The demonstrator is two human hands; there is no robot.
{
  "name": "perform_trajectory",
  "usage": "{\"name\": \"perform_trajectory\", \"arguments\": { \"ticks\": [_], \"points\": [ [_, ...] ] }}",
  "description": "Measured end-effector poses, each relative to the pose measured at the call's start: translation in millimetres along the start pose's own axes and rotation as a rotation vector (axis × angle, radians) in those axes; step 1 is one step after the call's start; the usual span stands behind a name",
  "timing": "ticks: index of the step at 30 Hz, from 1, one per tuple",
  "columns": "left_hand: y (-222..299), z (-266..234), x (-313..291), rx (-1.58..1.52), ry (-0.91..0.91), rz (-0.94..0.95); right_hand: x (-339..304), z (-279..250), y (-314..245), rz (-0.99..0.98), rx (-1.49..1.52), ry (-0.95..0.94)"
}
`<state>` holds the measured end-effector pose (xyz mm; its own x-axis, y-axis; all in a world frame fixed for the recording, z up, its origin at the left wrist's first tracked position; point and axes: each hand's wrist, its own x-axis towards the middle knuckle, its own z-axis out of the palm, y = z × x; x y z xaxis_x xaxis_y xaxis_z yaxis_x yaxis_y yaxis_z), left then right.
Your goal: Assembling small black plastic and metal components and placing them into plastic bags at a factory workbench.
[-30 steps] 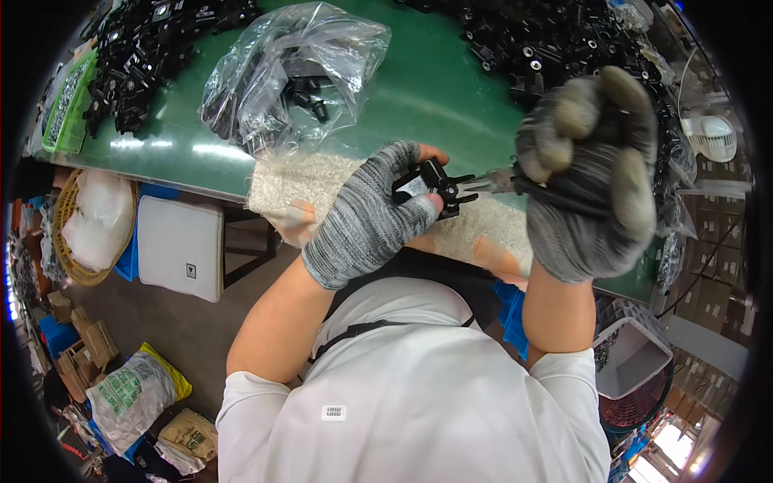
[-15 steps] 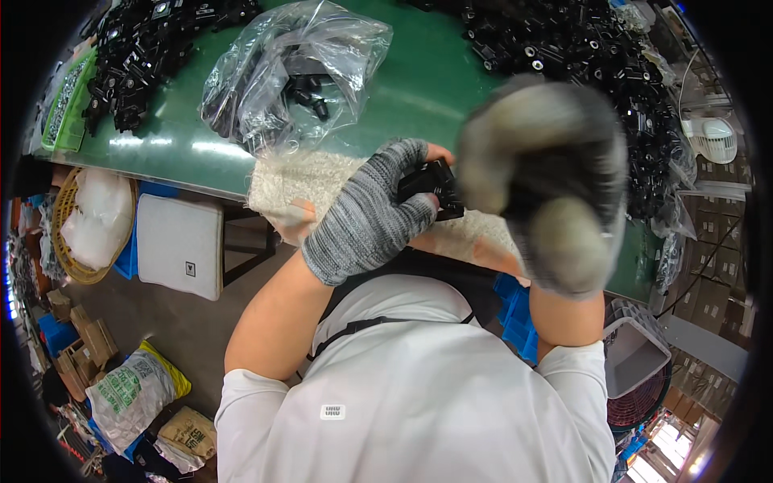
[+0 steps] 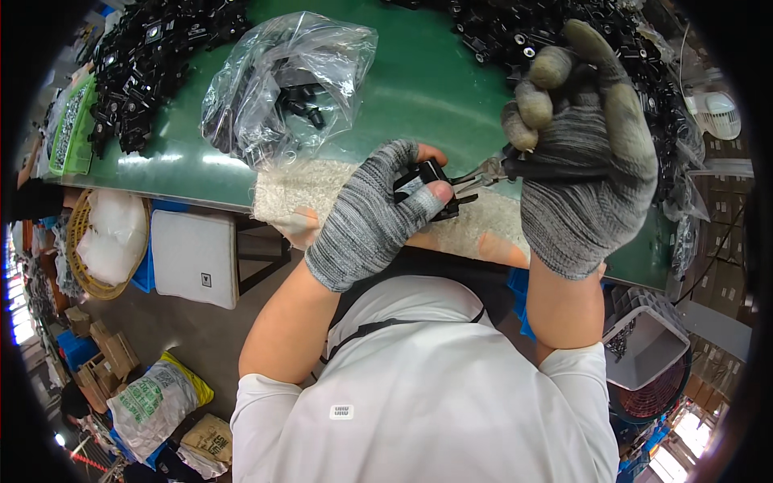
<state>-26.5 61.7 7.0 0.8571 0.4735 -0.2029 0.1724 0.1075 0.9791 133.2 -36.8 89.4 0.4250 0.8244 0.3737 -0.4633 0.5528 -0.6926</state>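
My left hand (image 3: 362, 221), in a grey knitted glove with bare thumb and fingertip, grips a small black plastic part (image 3: 431, 179) above the front edge of the bench. A pair of pliers (image 3: 487, 171) with metal jaws and dark handles sits in my right hand (image 3: 592, 169), whose glove has worn, pale fingertips. The jaws reach the right side of the black part; their exact contact is too small to tell. Several fingers of the right hand curl over the handles. Under both hands lies a cream fleecy cloth (image 3: 302, 189) along the bench edge.
On the green bench (image 3: 419, 88) stand a clear plastic bag (image 3: 346, 68) of black parts and heaps of black parts at left (image 3: 153, 56) and right (image 3: 515, 36). A green tray (image 3: 78, 137) holds small metal pieces. A grey crate (image 3: 644, 366) stands lower right.
My right hand, blurred by motion before, now shows clearly, with the pliers visible and their jaws at the black part. My left hand keeps its hold in nearly the same place.
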Motion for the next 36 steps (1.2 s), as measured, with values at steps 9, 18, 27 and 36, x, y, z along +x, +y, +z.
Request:
{"name": "perform_trajectory", "arguments": {
  "ticks": [9,18,27,36],
  "points": [
    [-4,1,-2,0.121,0.000,0.061,-3,-2,9,-0.018,-0.086,0.064],
    [-3,2,-7,-0.133,-0.030,-0.104,-22,10,11,-0.088,-0.341,0.048],
    [-8,-8,-6,0.111,-0.007,0.182,-27,-9,-15,-0.166,-0.428,-0.011],
    [20,-88,39,0.216,0.421,0.659,-58,-23,-12,-0.183,-0.590,0.290]
  ]
}}
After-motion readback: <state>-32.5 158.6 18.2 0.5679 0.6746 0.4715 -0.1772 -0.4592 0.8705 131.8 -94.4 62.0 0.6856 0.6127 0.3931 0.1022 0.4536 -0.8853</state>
